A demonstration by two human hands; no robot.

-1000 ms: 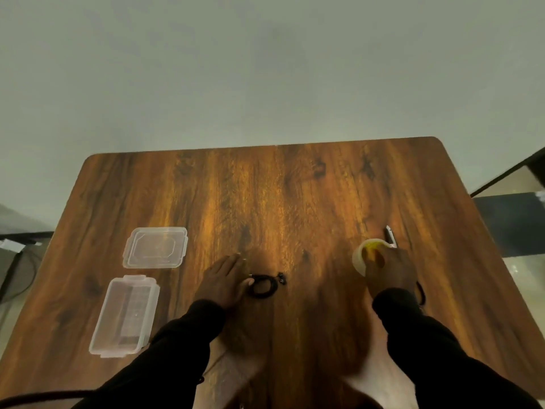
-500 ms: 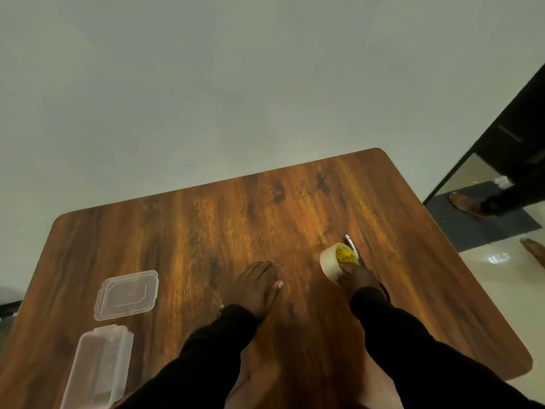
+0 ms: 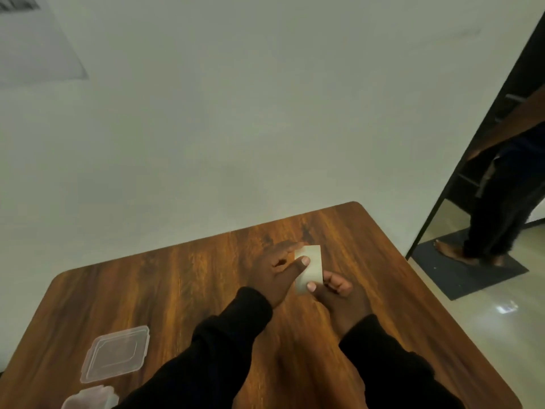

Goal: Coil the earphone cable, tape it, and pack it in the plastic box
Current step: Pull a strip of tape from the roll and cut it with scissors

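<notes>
Pale, translucent tape roll stood on edge between my hands, above brown wood-grain table. My left hand held its far side, thumb laid across near face, fingers curled behind. My right hand pinched lower edge, thumb on tape, other fingers curled. Earphone cable out of view. Clear plastic lid lay flat near left table edge; clear plastic box just below it, cut off by frame. Another person's legs stood on dark mat, far right.

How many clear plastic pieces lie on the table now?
2: the lid lies near the table's left edge; the plastic box sits just below it, cut off by the frame. Others may be hidden.
</notes>
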